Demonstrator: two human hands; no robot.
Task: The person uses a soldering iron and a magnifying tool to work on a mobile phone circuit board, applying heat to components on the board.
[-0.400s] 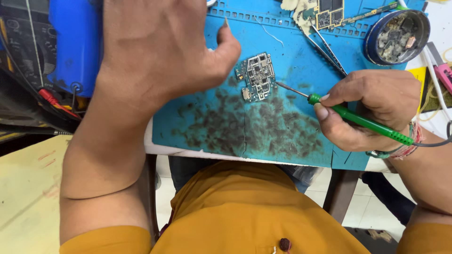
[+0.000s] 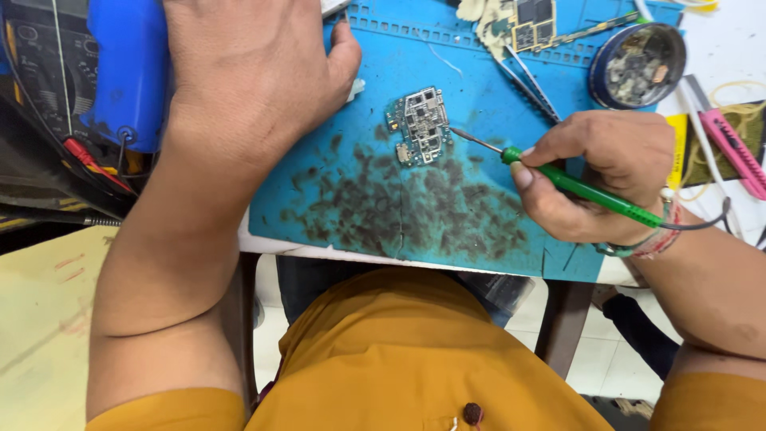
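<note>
A small circuit board (image 2: 420,125) lies on a blue work mat (image 2: 383,207) that is stained with dark marks. My right hand (image 2: 606,172) grips a green-handled soldering iron (image 2: 586,191), and its metal tip touches the board's right edge. My left hand (image 2: 247,72) reaches toward the mat's far left corner, palm down, thumb spread out; its fingers run out of the top of the view. Whether it holds anything is hidden.
A blue device (image 2: 128,68) with red and black leads sits at the far left. Tweezers (image 2: 531,80), another circuit board (image 2: 533,20) and a round tin of small parts (image 2: 638,64) lie at the back right. A pink cutter (image 2: 730,136) rests at the right.
None of the objects has visibly moved. My left hand looks shifted slightly, and the iron's tip stays at the board.
</note>
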